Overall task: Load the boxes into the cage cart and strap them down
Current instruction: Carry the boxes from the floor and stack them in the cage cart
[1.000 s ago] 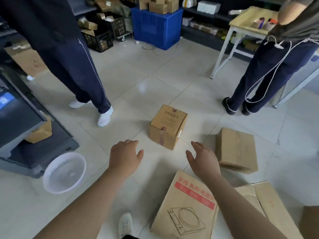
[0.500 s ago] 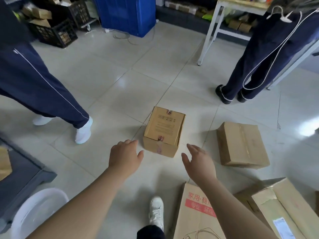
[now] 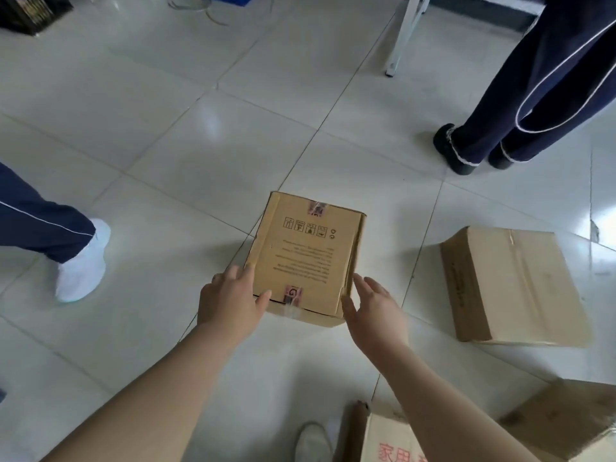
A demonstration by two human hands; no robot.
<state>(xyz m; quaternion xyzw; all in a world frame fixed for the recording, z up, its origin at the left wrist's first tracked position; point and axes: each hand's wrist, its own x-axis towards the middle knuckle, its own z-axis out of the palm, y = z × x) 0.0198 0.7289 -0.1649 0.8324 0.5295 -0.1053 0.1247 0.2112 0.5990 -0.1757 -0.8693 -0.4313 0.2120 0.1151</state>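
Observation:
A small brown cardboard box (image 3: 306, 251) with printed symbols and pink tape marks sits on the tiled floor in the middle. My left hand (image 3: 230, 301) touches its near left corner, fingers along the left side and thumb at the top near edge. Just off the near right corner is my right hand (image 3: 373, 308), fingers straight and close to the box's right side. Neither hand holds anything. No cage cart or strap is in view.
A flatter brown box (image 3: 510, 285) lies to the right. A box with red print (image 3: 390, 441) and another box (image 3: 566, 418) sit at the bottom right. One person's legs (image 3: 43, 221) stand at the left, another's (image 3: 533, 95) at the upper right beside a white table leg (image 3: 403, 31).
I have leaned in and down, so the small box looks much nearer. Both hands reached forward from short of the box to its near corners; the left now touches it.

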